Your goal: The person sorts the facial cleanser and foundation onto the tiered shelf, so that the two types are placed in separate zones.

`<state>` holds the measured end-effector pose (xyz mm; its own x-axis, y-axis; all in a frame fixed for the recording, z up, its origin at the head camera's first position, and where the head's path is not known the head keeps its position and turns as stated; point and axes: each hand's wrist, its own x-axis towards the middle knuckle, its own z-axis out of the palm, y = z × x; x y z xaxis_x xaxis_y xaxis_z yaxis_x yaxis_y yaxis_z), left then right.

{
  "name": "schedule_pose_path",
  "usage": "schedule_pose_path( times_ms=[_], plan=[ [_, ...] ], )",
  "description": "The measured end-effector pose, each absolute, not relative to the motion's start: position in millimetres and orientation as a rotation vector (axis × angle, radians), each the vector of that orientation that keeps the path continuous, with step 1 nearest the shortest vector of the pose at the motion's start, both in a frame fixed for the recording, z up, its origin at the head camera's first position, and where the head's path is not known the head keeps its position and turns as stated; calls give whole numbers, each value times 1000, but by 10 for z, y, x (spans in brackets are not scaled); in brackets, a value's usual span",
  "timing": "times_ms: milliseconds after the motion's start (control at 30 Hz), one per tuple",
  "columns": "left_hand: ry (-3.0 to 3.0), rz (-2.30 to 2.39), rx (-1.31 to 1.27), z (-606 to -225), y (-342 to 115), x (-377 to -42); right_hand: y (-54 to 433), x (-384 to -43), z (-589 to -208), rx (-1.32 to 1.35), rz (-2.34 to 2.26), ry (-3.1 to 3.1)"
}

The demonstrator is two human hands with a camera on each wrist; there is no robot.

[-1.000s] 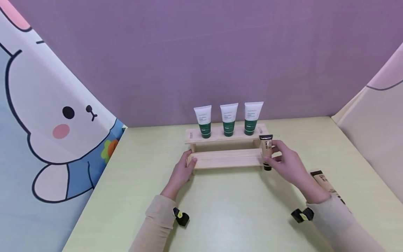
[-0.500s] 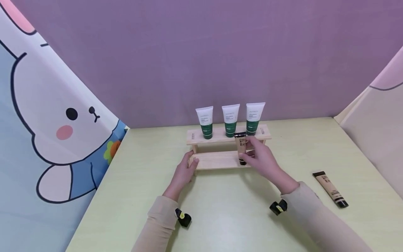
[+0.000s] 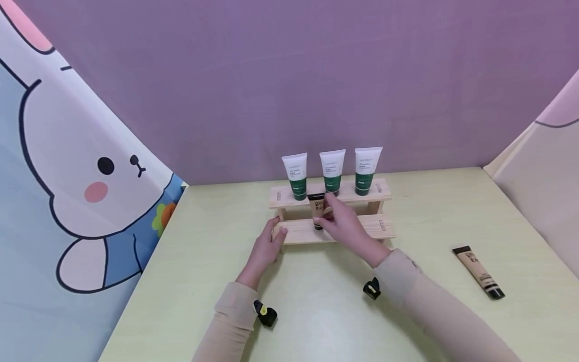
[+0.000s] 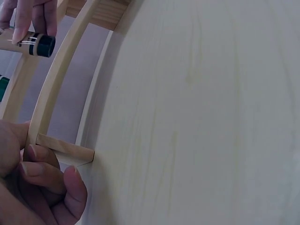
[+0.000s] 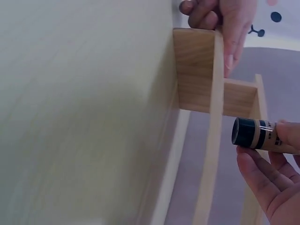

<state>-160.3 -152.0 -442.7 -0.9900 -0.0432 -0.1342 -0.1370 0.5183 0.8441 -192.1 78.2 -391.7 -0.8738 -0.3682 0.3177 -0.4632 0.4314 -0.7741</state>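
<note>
Between thumb and fingers my right hand (image 3: pixel 345 225) pinches a beige squeeze tube (image 3: pixel 317 207), black cap down, over the lower step of a small wooden rack (image 3: pixel 362 226). In the right wrist view a gap shows between the tube's black cap (image 5: pixel 243 132) and the step's edge. My left hand (image 3: pixel 267 244) grips the left end of that lower step, thumb on top and fingers curled beneath, as the left wrist view of the hand (image 4: pixel 37 183) shows. Three white-and-green tubes (image 3: pixel 332 168) stand caps down along the upper step; the held tube and right hand partly cover the middle one's base.
A second beige tube (image 3: pixel 478 272) lies flat on the pale table (image 3: pixel 316 311), right of the rack. A purple cloth wall (image 3: pixel 289 90) rises behind the rack. A rabbit-printed cloth (image 3: pixel 77 166) hangs at the left.
My right hand has carried the beige tube leftward from the rack's right end to left of its middle. The left hand keeps its grip. The lying tube, earlier partly behind the right arm, shows fully.
</note>
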Motion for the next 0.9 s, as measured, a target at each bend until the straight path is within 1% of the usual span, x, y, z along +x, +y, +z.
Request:
schedule_pose_path(
  times_ms=[233,500,633,900],
  plan=[
    [2666,1483,-157,-4424,-1513,-1595,759,-1931,-4025,768,1414,-2620],
    [2656,1490,-174,-4431,-1505,-1591,790,-1884,-4017,724,1371,-2668],
    [2651,1494,-164,-4438,-1493,-1592,961,-1801,-3985,708,1300,-2654],
    [2674,1461,-149,-4400,-1517,-1581,1543,-1586,-3890,706,1160,-2644]
  ],
)
